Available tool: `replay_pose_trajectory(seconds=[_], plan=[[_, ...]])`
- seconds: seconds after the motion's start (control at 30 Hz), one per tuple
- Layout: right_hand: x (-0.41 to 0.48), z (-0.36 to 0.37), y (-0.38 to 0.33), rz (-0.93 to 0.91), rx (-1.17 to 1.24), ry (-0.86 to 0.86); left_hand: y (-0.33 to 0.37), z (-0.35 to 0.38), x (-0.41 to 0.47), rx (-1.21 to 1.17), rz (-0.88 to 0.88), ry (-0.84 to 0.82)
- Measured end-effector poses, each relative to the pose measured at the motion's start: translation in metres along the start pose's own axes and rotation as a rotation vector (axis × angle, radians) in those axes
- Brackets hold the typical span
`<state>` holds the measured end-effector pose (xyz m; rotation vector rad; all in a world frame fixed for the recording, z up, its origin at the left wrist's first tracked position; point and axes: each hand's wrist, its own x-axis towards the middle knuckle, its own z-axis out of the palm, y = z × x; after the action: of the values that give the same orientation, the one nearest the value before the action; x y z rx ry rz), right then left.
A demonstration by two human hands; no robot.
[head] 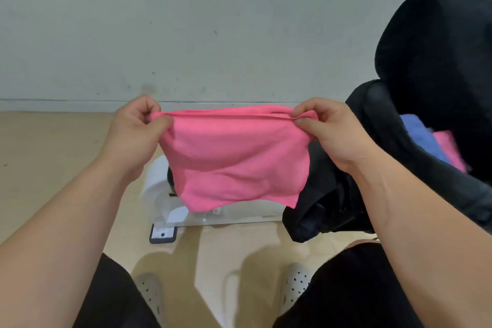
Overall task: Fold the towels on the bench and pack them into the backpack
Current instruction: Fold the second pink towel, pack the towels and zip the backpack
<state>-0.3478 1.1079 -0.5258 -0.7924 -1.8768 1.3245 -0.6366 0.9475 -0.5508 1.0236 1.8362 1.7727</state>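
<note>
Folding step: pink towel (234, 157) held in air above bench (239, 217), seemingly doubled. Left grip (135, 125) and right grip (327, 128) each pinch a top corner. Next (my guess): fold again, then into backpack (436, 66) at right.

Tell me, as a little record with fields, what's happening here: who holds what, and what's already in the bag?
held item: pink towel, hanging in the air, seemingly doubled at its top edge
left hand: pinches the towel's top left corner
right hand: pinches the towel's top right corner
backpack: black, open, at the right
inside backpack: blue towel and second pink towel
below the towel: white bench
stage: held towel not yet packed
</note>
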Motion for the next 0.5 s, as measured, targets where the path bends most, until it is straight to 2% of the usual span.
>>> replay_pose_trajectory(seconds=[0.13, 0.27, 0.5], plan=[[-0.023, -0.006, -0.015, 0.001, -0.032, 0.027, 0.017, -0.012, -0.017, 0.026, 0.064, -0.107], [-0.036, -0.009, -0.021, 0.011, -0.035, 0.056, 0.026, -0.019, -0.027, 0.019, 0.074, -0.136], [-0.042, -0.008, -0.023, 0.076, 0.058, 0.006, 0.025, -0.027, -0.034, -0.107, -0.022, -0.124]])
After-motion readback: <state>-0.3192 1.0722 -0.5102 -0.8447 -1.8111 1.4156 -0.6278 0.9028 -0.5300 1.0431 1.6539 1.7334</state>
